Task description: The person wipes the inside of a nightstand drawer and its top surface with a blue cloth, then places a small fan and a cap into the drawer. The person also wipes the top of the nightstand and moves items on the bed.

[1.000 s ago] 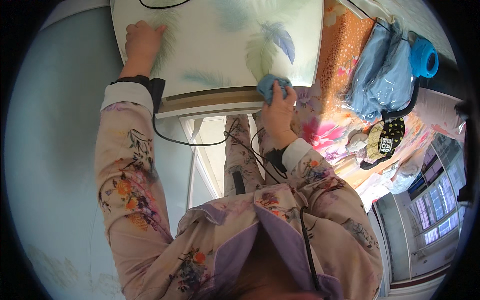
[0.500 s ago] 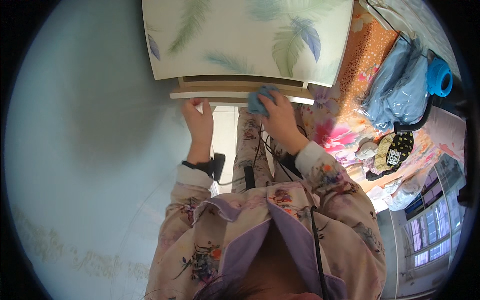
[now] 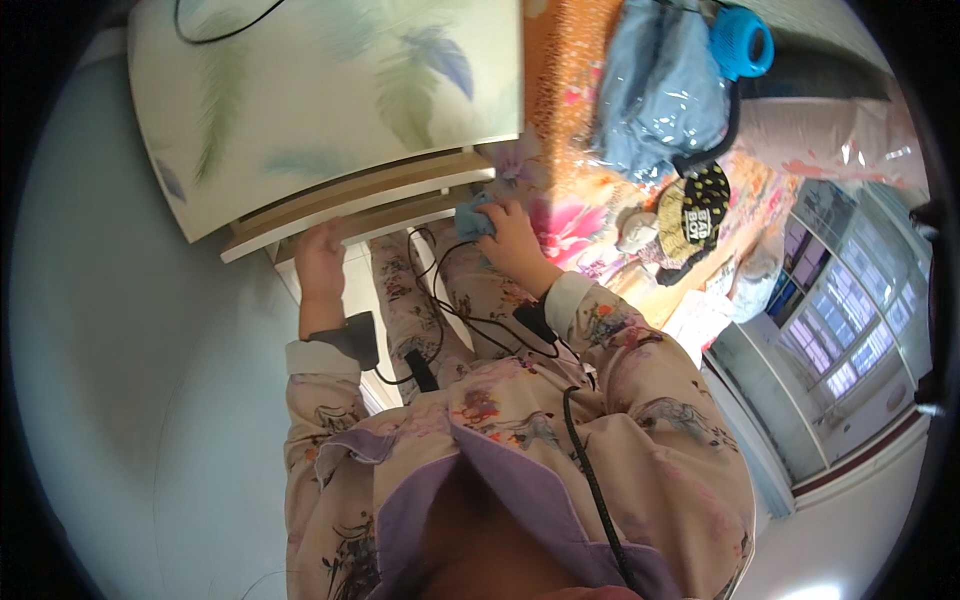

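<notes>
A pale cabinet (image 3: 300,110) with a feather-patterned top stands before me. Below that top, an upper drawer (image 3: 380,190) is pulled partway out, and a lower drawer (image 3: 400,215) shows under it. My left hand (image 3: 320,265) is at the left part of the drawer fronts, its fingers bent over the lower one; the fingertips are slightly blurred. My right hand (image 3: 518,248) holds a crumpled blue cloth (image 3: 473,217) between thumb and fingers, against the right end of the lower drawer's front.
Right of the cabinet spreads a floral bedcover (image 3: 570,215). On it lie blue clothing in clear plastic (image 3: 660,100), a bright blue round object (image 3: 742,43) and a black-and-yellow patterned cap (image 3: 693,210). Black cables (image 3: 440,290) hang between my hands. A pale wall (image 3: 110,300) rises on the left.
My view has turned, so the cabinet sits further left and tilted. The lower drawer shows more. My right hand and the cloth have come down from the upper drawer's front to the lower one.
</notes>
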A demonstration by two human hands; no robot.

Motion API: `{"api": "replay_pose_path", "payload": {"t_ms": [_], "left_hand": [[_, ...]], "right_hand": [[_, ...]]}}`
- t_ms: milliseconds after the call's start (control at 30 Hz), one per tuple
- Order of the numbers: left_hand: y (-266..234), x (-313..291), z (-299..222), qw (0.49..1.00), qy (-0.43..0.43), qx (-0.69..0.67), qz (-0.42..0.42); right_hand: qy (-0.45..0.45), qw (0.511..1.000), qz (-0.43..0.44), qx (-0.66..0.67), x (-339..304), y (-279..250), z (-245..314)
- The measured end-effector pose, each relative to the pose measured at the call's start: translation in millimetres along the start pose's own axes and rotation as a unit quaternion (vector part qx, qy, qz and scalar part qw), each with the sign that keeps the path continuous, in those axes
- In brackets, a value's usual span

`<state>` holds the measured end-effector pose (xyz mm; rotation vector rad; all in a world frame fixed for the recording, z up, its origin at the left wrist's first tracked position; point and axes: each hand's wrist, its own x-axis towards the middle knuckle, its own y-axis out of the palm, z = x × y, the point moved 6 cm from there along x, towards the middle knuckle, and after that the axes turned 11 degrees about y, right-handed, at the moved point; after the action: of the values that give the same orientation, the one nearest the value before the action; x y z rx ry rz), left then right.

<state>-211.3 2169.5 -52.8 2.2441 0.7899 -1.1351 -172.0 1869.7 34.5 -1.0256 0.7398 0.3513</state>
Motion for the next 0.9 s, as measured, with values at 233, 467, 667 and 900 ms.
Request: {"api": "replay_pose_path", "payload": {"t_ms": [233, 467, 667, 900], "left_hand": [[-6, 28, -2, 0.999, -0.008, -0.004, 0.043], [46, 6, -13, 0.951, 0.061, 0.251, 0.168], [139, -137, 33, 0.785, -0.021, 0.421, 0.454], [184, -180, 35, 0.876, -0.11, 0.265, 0.388]], "right_hand": [[0.032, 0.995, 0.005, 0.093, -12, 6, -19], [0.174, 0.907, 0.015, 0.383, -33, -15, -44], [0.099, 0.742, 0.074, 0.659, -76, -37, -3], [-0.024, 0.854, 0.135, 0.502, -102, -81, -13]]}}
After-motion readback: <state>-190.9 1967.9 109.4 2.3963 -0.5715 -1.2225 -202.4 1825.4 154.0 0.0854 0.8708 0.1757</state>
